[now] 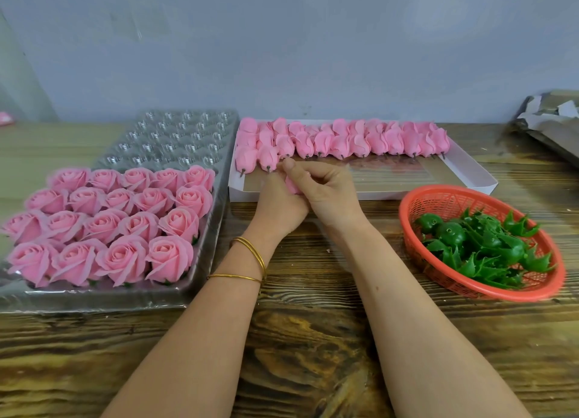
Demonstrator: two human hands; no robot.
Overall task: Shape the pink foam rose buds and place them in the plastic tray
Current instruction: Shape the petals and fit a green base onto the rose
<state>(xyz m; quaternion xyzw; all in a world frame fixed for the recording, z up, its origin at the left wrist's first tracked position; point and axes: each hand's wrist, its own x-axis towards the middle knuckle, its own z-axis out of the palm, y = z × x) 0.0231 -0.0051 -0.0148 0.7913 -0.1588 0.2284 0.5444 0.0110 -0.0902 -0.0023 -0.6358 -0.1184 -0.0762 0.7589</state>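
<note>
Bud: where left hand (277,204) meets right hand (326,189), both curl round the pink bud (293,186), mid-desk (313,339).
Tray: plastic tray (175,142) at left edge, far cups free.
Room: bare desk at near edge.

— What place is this?
— A craft workshop. Your wooden bench (313,355) carries batch work: finished roses (125,223) in the plastic tray (175,135) at nine o'clock, a box (470,173) of buds (344,138) at twelve, a basket (407,204) of green calyxes (482,245) at three.
</note>
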